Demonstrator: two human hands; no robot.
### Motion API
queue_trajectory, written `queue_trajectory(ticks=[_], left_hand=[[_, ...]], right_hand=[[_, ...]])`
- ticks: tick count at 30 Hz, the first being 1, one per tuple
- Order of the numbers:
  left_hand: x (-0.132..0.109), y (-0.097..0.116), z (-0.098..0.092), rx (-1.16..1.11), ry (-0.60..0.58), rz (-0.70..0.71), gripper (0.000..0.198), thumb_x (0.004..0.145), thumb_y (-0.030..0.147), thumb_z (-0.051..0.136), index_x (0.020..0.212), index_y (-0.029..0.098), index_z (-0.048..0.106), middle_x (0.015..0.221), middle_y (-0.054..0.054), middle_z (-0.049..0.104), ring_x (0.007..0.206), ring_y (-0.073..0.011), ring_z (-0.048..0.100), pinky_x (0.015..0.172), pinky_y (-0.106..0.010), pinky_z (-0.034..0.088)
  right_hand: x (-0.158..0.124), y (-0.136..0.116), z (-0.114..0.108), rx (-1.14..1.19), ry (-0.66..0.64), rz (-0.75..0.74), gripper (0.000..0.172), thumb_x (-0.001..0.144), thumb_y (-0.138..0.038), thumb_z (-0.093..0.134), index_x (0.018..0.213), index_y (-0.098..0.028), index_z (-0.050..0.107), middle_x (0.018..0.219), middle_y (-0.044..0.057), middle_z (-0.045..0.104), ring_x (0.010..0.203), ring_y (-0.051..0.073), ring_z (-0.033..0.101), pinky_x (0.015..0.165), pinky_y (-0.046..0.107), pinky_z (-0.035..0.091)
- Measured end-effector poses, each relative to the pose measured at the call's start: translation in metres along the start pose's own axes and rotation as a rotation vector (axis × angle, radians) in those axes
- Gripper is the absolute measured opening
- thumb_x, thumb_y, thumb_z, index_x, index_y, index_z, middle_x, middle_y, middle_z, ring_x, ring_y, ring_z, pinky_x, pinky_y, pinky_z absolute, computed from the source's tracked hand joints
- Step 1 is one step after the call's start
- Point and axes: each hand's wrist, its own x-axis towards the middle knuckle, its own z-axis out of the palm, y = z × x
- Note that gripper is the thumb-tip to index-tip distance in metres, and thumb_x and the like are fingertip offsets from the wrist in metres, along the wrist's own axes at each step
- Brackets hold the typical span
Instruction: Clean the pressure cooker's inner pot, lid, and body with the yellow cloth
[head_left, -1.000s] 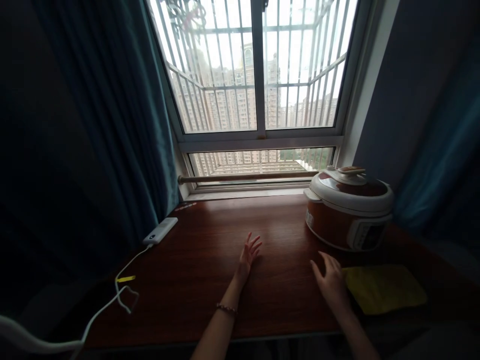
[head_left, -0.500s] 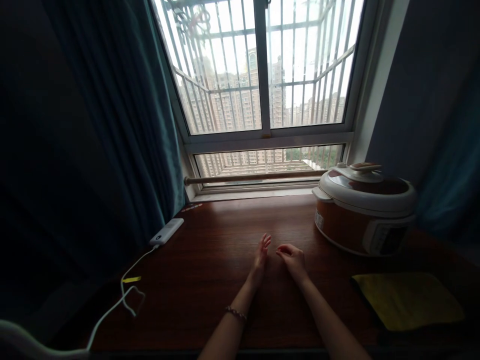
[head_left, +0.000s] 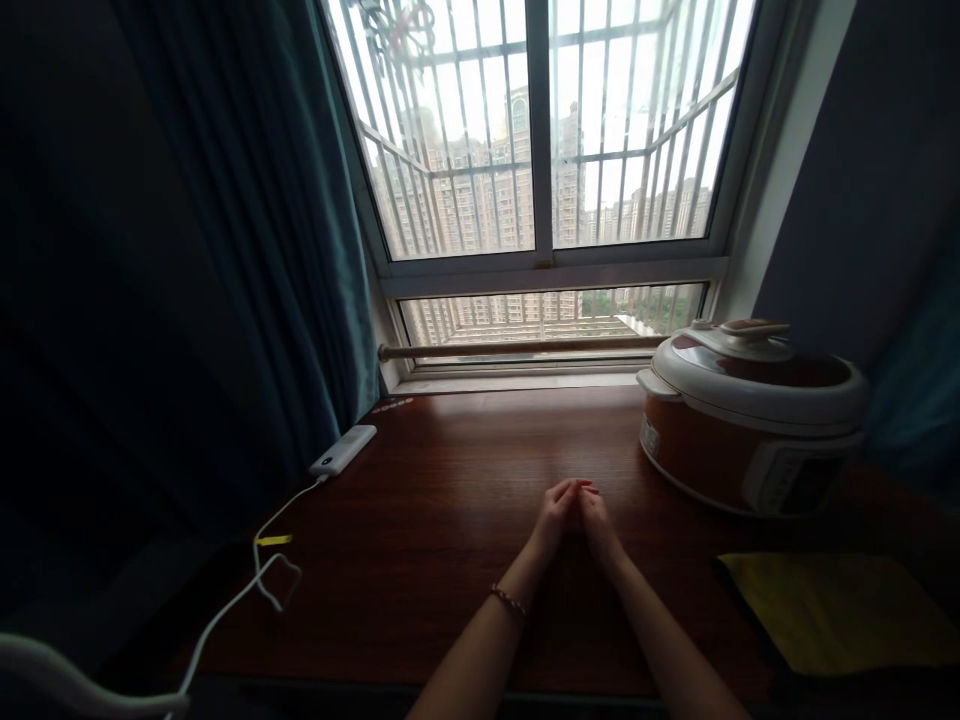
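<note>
L hand [head_left: 553,512] & R hand [head_left: 598,520] tog. over bench [head_left: 450,460], fingertips meeting; can't tell if anything's held btwn. From there: lidded cooker [head_left: 705,450], nearest item, approx. 2 o'clock; yellow cloth [head_left: 840,612] approx. 4; white device [head_left: 345,451] btwn 9 & 10, nr curtain [head_left: 330,330].

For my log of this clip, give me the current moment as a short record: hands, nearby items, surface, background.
Left hand: fingertips brought together with the right hand's; bracelet on the wrist
Right hand: fingers meeting the left hand's; anything between them can't be seen
Surface: reddish-brown tabletop
Right side: white-and-brown cooker, lid on; yellow cloth in front of it
Left side: white device with white cable attached; yellow tag at the cable
Background: barred window, blue curtain
</note>
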Motion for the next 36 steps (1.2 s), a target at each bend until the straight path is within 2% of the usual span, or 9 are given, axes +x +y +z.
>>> queue_trajectory(ticks=[3,6,11,16,19,22,26,29,36], left_hand=[[-0.004,0.0,-0.001,-0.056,0.017,-0.014,0.048,0.071,0.052,0.06,0.093,0.011,0.067,0.093,-0.016,0.068,0.075,-0.0244,0.064,0.068,-0.033,0.047],[-0.002,0.001,-0.004,-0.143,0.071,-0.005,0.054,0.074,0.058,0.052,0.097,0.011,0.065,0.095,-0.016,0.068,0.08,-0.0238,0.064,0.074,-0.034,0.046],[0.001,0.004,-0.008,-0.249,0.135,-0.012,0.052,0.074,0.056,0.053,0.099,0.011,0.062,0.094,-0.015,0.068,0.078,-0.0235,0.064,0.078,-0.038,0.045],[0.002,0.008,-0.015,-0.3,0.162,-0.02,0.051,0.075,0.057,0.05,0.096,0.012,0.061,0.094,-0.014,0.068,0.082,-0.0242,0.064,0.08,-0.038,0.045],[0.003,0.009,-0.017,-0.293,0.147,-0.018,0.054,0.076,0.06,0.046,0.098,0.012,0.06,0.096,-0.014,0.067,0.083,-0.0246,0.064,0.082,-0.04,0.044],[0.003,0.008,-0.015,-0.252,0.097,-0.019,0.058,0.076,0.062,0.044,0.099,0.011,0.059,0.096,-0.016,0.067,0.086,-0.0274,0.064,0.085,-0.043,0.043],[-0.001,0.003,-0.01,-0.141,0.021,-0.02,0.058,0.08,0.059,0.041,0.1,0.009,0.061,0.096,-0.017,0.067,0.089,-0.0283,0.063,0.082,-0.042,0.045],[-0.002,0.0,-0.008,-0.041,-0.017,-0.008,0.054,0.081,0.056,0.043,0.099,0.009,0.063,0.093,-0.016,0.067,0.084,-0.026,0.063,0.075,-0.037,0.047],[-0.001,-0.004,-0.008,0.163,-0.04,0.035,0.038,0.07,0.044,0.064,0.089,0.011,0.066,0.08,-0.009,0.067,0.073,-0.0198,0.061,0.066,-0.028,0.046]], right_hand=[[-0.001,0.003,0.0,0.03,-0.004,0.001,0.046,0.074,-0.06,0.052,0.061,-0.016,0.059,0.048,0.0,0.053,0.043,0.013,0.049,0.045,0.025,0.042],[-0.002,0.002,0.002,0.054,-0.012,-0.044,0.029,0.064,-0.042,0.071,0.078,-0.017,0.063,0.065,-0.001,0.06,0.06,0.014,0.056,0.058,0.024,0.045],[-0.005,-0.004,0.006,0.147,-0.096,-0.072,0.051,0.06,-0.025,0.076,0.107,-0.023,0.058,0.068,-0.004,0.062,0.072,0.015,0.061,0.076,0.029,0.047],[-0.006,-0.005,0.007,0.322,-0.191,-0.034,0.062,0.058,-0.021,0.077,0.115,-0.026,0.053,0.105,0.004,0.065,0.099,0.021,0.06,0.091,0.037,0.042],[-0.006,-0.003,0.006,0.251,-0.15,-0.034,0.042,0.061,-0.025,0.076,0.101,-0.022,0.062,0.095,0.003,0.067,0.09,0.018,0.062,0.083,0.031,0.045],[-0.007,-0.001,0.005,0.21,-0.156,-0.004,0.022,0.068,-0.033,0.071,0.082,-0.017,0.065,0.073,0.001,0.065,0.065,0.012,0.06,0.063,0.022,0.046],[-0.007,0.002,0.006,0.225,-0.199,0.062,0.034,0.074,-0.048,0.061,0.076,-0.015,0.062,0.054,-0.001,0.057,0.045,0.009,0.052,0.047,0.021,0.042],[-0.005,0.004,0.006,0.234,-0.167,0.09,0.041,0.074,-0.055,0.056,0.072,-0.015,0.058,0.055,0.0,0.057,0.044,0.009,0.052,0.046,0.022,0.043],[-0.002,0.014,0.003,0.152,-0.032,0.066,0.049,0.069,-0.064,0.055,0.074,-0.015,0.057,0.063,0.003,0.061,0.052,0.014,0.057,0.05,0.026,0.047]])
